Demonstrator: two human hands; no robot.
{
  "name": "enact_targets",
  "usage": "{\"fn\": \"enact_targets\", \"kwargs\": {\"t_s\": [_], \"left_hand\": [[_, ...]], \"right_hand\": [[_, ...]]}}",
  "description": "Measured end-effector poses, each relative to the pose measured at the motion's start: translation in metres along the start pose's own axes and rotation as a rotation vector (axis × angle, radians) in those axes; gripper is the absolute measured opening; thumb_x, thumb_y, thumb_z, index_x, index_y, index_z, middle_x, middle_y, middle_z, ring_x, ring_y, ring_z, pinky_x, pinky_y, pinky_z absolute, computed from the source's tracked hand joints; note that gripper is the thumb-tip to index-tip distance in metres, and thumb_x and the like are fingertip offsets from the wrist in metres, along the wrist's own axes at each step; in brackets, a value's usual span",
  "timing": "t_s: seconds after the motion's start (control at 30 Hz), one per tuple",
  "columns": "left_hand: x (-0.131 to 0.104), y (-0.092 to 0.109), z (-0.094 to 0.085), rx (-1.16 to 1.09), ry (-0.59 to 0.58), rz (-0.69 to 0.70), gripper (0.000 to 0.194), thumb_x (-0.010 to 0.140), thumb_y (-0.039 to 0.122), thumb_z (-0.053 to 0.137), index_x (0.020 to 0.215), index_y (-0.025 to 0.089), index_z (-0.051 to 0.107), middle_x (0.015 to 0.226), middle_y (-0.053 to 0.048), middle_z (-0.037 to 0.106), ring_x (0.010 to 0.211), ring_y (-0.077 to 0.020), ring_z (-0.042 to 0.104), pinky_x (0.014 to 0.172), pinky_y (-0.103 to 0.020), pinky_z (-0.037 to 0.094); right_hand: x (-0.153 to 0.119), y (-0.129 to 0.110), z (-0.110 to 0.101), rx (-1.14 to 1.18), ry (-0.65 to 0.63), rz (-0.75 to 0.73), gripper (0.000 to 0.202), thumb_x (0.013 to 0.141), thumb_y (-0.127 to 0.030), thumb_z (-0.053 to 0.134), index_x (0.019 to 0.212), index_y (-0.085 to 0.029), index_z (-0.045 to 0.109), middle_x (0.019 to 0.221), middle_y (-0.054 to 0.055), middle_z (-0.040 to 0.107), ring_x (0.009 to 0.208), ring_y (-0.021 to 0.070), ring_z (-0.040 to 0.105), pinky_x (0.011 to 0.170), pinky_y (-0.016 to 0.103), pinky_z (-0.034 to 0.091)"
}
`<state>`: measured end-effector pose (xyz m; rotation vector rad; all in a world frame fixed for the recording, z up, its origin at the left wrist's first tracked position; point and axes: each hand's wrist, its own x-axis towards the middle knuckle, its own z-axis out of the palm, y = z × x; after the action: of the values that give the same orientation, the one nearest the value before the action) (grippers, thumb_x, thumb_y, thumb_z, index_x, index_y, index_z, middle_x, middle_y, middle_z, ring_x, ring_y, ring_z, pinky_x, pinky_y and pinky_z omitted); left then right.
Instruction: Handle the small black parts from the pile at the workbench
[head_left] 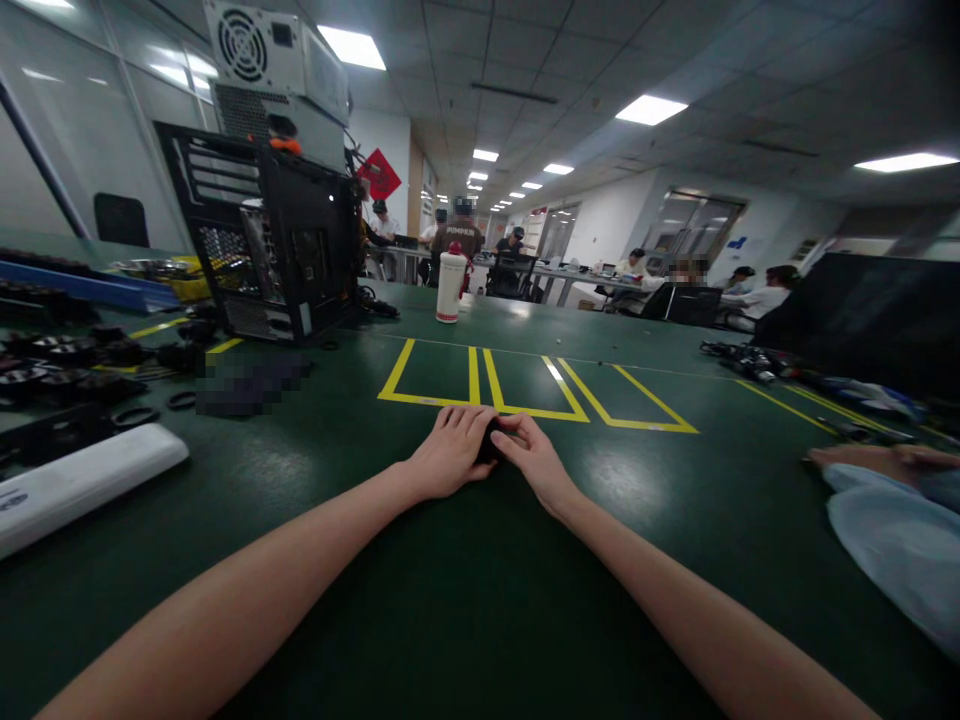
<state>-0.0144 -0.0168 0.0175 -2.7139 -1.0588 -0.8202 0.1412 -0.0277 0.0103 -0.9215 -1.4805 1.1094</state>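
Both my hands meet around a small black object (490, 440) just above or on the green tabletop (480, 600); its kind cannot be made out. My left hand (452, 450) wraps over its left side, fingers curled and pointing away from me. From the right, my right hand (534, 455) pinches it with thumb and fingers. Most of the object is hidden by my fingers. Just beyond my hands, yellow tape outlines (536, 411) mark several areas on the table.
A black computer case (289, 240) with a power supply (277, 60) on top stands back left. A white bottle (450, 285) is at the far side. Dark parts and a white long object (82, 485) lie left. A person's sleeve (892, 530) rests at right, near cables (746, 360).
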Motion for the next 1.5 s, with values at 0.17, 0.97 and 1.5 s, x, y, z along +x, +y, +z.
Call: {"fn": "enact_targets", "kwargs": {"t_s": [0.17,0.97,1.5], "left_hand": [[0.000,0.000,0.000,0.008,0.001,0.000,0.061,0.071,0.032,0.053,0.121,0.017,0.021,0.118,-0.011,0.040,0.107,-0.0250,0.039,0.091,-0.040,0.027],[0.001,-0.002,0.004,0.020,0.002,-0.003,0.061,0.070,0.031,0.055,0.121,0.016,0.024,0.117,-0.011,0.041,0.106,-0.0254,0.039,0.090,-0.040,0.027],[0.001,-0.002,0.003,0.007,-0.001,-0.001,0.061,0.070,0.031,0.055,0.121,0.017,0.023,0.118,-0.010,0.041,0.107,-0.0251,0.040,0.091,-0.040,0.026]], "right_hand": [[0.005,0.004,-0.004,-0.006,-0.015,0.087,0.027,0.070,-0.029,0.057,0.095,-0.020,0.050,0.099,0.003,0.054,0.093,0.0157,0.053,0.084,0.033,0.041],[-0.004,0.002,-0.003,-0.026,-0.062,-0.038,0.025,0.068,-0.021,0.058,0.091,-0.024,0.048,0.097,-0.001,0.052,0.093,0.0143,0.054,0.083,0.031,0.042],[0.000,0.000,-0.007,-0.152,-0.081,-0.025,0.027,0.068,-0.021,0.055,0.094,-0.022,0.048,0.097,0.001,0.052,0.091,0.0150,0.053,0.082,0.032,0.044]]}}
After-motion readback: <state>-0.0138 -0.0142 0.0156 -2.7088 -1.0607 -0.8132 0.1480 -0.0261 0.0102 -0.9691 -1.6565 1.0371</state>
